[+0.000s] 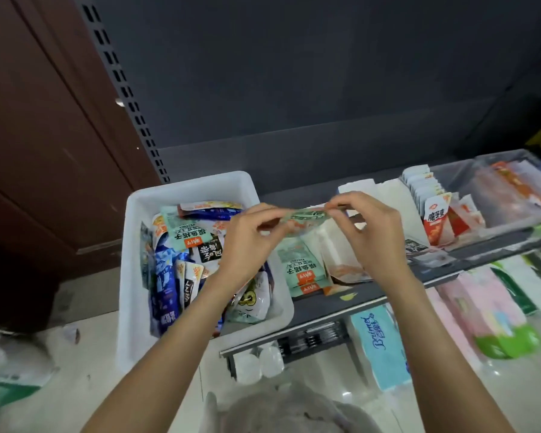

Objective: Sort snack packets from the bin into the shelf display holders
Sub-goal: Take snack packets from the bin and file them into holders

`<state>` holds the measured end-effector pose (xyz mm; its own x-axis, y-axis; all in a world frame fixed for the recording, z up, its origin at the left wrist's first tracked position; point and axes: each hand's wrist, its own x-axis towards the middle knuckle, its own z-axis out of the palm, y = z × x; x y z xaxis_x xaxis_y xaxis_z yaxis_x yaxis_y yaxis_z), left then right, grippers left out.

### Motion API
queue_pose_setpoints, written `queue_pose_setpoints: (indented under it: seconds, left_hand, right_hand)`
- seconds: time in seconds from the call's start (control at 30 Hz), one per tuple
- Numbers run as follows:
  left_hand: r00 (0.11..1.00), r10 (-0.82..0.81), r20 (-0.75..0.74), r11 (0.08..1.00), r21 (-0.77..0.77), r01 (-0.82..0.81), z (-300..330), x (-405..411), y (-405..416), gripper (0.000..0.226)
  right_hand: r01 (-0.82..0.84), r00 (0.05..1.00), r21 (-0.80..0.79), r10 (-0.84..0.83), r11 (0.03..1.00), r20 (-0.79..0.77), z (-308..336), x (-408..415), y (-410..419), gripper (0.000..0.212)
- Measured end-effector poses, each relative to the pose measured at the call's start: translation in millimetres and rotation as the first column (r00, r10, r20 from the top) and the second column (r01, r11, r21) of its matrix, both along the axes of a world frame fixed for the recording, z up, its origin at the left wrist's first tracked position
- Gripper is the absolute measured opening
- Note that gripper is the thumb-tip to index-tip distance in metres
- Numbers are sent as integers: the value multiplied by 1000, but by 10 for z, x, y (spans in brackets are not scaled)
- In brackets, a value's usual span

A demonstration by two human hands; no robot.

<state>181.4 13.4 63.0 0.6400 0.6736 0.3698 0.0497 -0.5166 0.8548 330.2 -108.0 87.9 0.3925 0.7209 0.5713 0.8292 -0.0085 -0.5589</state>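
A white bin (pixel 188 189) at the left of the shelf is full of mixed snack packets in blue, green and white. Both hands hold one pale green packet (pixel 306 218) level above the shelf, just right of the bin. My left hand (pixel 250 242) pinches its left end and my right hand (pixel 369 226) pinches its right end. Below it, matching green packets (pixel 302 270) lie stacked in a clear display holder. Farther right, a clear holder (pixel 469 179) carries a row of red and white packets (pixel 436 220).
The dark shelf edge (pixel 341 304) runs across in front of the holders. Under it lie tissue packs, a blue one (pixel 378 342) and pink and green ones (pixel 494 310). A slotted upright (pixel 122 85) and a brown panel stand at the left.
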Motion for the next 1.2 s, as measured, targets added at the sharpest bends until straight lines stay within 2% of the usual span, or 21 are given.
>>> queue_pose_setpoints:
  seconds: [0.07, 0.13, 0.27, 0.37, 0.47, 0.57, 0.63, 0.7, 0.77, 0.83, 0.9, 0.97, 1.07, 1.13, 1.2]
  left_hand:
    - [999, 50, -8, 990, 133, -49, -83, 131, -39, 17]
    - [992, 88, -90, 971, 229, -66, -236, 191, -36, 19]
    - [963, 110, -246, 919, 394, -5, -548, 164, -7, 17]
    - [933, 172, -316, 867, 499, 9, -674, 133, 46, 12]
    - [913, 166, -372, 839, 540, 67, -768, 88, 41, 12]
    - [898, 92, -430, 842, 515, 160, -884, -4, 48, 15]
    - [901, 45, -432, 863, 471, 183, -900, -113, 72, 23]
    - [928, 117, -354, 897, 439, 54, -853, -284, 134, 26]
    - [920, 291, -262, 917, 350, -190, -795, -510, 270, 22]
    - [850, 453, -267, 886, 236, -398, -780, -755, 476, 25]
    - [751, 560, -350, 825, 155, -543, -791, -947, 697, 33]
    - [678, 578, -454, 781, 67, -620, -802, -1047, 861, 42]
    - [625, 516, -586, 771, 0, -637, -854, -1038, 996, 51]
    - [615, 504, -606, 773, 0, -634, -873, -991, 1028, 52]
    - [628, 546, -555, 751, -10, -661, -852, -972, 1027, 48]
  right_hand:
    - [37, 999, 8, -37, 999, 24, -70, 82, -64, 6]
    - [65, 997, -53, -63, 996, 32, -238, 146, -98, 6]
    - [79, 996, -160, -70, 984, 56, -609, 161, -79, 6]
    - [102, 987, -229, -70, 968, 144, -756, 118, 11, 9]
    - [98, 962, -347, 1, 933, 274, -883, 122, 95, 16]
    - [144, 879, -447, 93, 883, 468, -975, 124, 115, 9]
    - [173, 857, -492, 117, 853, 503, -964, 110, 101, 22]
    - [84, 919, -516, 134, 852, 371, -871, 52, 157, 29]
    - [-74, 969, -489, 179, 869, 172, -727, -85, 334, 29]
    - [-184, 970, -419, 232, 889, 67, -651, -298, 570, 31]
    - [-272, 954, -393, 300, 878, 11, -692, -522, 838, 32]
    - [-333, 929, -463, 369, 821, -14, -798, -715, 1104, 39]
    - [-309, 905, -657, 426, 688, 20, -975, -900, 1454, 56]
    - [-283, 888, -734, 457, 618, 43, -1074, -967, 1597, 59]
    - [-254, 886, -769, 461, 587, 60, -1152, -991, 1656, 56]
